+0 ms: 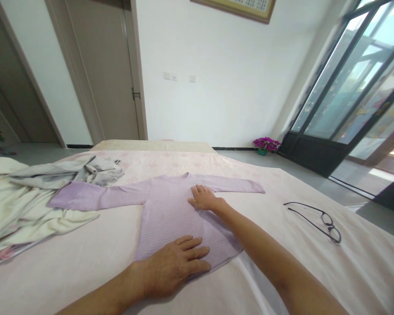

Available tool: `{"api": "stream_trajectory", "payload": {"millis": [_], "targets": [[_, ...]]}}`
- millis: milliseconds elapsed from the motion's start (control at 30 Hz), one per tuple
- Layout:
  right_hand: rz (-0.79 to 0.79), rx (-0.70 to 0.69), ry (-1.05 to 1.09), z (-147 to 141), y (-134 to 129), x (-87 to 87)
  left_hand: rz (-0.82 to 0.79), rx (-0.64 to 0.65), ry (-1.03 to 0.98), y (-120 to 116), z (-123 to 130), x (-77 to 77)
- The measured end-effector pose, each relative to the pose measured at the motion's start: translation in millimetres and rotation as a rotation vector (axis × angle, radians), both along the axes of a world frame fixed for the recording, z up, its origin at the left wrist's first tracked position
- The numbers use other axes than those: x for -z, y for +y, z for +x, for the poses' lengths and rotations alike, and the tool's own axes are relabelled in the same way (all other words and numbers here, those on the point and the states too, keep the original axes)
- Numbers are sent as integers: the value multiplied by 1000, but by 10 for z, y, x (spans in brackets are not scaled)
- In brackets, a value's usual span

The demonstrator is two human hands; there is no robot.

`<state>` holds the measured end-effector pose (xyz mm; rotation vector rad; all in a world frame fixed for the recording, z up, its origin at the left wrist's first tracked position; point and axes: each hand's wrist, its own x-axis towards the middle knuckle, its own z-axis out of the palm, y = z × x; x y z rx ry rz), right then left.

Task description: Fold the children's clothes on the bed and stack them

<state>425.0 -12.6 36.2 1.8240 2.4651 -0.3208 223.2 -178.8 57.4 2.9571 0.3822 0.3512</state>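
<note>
A lilac ribbed long-sleeved top (170, 210) lies spread out on the pale pink sheet (92, 271), its neckline at the far side and both sleeves stretched sideways. My left hand (175, 264) rests flat across the lower hem, fingers extended toward the right. Higher up, my right hand (203, 197) lies flat on the chest near the right sleeve, with its fingers spread. My right forearm hides part of the top's right side. The end of the left sleeve lies over the heap of clothes.
Cream clothes (6, 210) and a grey garment (98, 170) are heaped on the left. Black-framed glasses (330, 227) lie unfolded on the sheet at the right. Beyond the bedding are a door (101, 65), a white wall and purple flowers (265, 143) on the floor.
</note>
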Motion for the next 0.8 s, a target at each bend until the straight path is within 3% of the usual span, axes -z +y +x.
{"api": "stream_trajectory", "payload": {"millis": [200, 433, 667, 800], "targets": [[-22, 66, 35, -157, 40, 81, -16, 17, 0, 14, 6, 20], [178, -26, -15, 3, 161, 170, -35, 17, 6, 6, -3, -28], [266, 47, -18, -60, 9, 274, -29, 8, 12, 5, -9, -9], [291, 28, 1, 43, -35, 286, -24, 8, 0, 5, -9, 14]]}}
